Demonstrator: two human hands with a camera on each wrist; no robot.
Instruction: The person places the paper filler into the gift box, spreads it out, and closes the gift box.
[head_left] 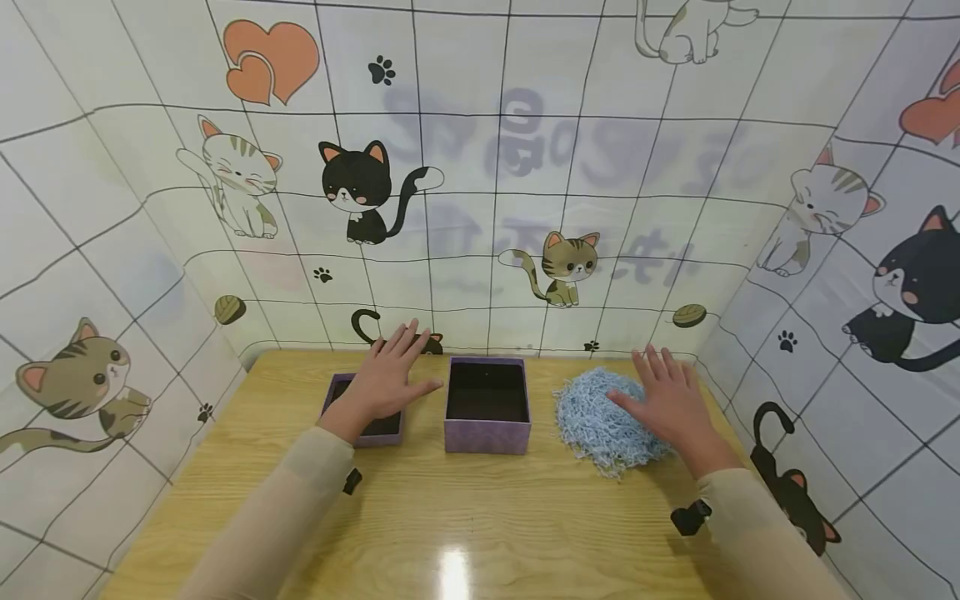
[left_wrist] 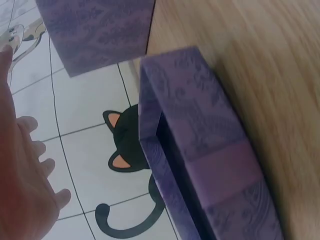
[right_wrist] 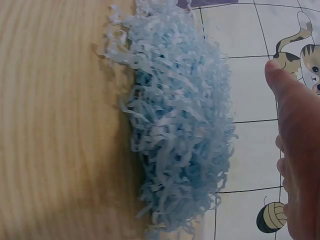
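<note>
My left hand [head_left: 386, 379] is held above a shallow purple box lid [head_left: 381, 439], its fingers straight and nothing in it. The lid lies hollow side up, partly hidden by that hand; the left wrist view shows its patterned side [left_wrist: 200, 105] with a plain purple band. A deeper purple box [head_left: 487, 437] with a dark inside stands upright in the middle, its top uncovered. At the right, a heap of light blue shredded paper [head_left: 600, 421] lies loose on the table. My right hand [head_left: 671, 400] hovers over the heap's right part, fingers straight, holding nothing; the right wrist view shows it apart from the shreds [right_wrist: 180, 115].
The wooden table [head_left: 465, 517] has a glare spot near its front. A white wall cloth [head_left: 465, 192] with grid lines and cartoon cats rises behind the table and on both sides. Each wrist carries a small black camera [head_left: 690, 517].
</note>
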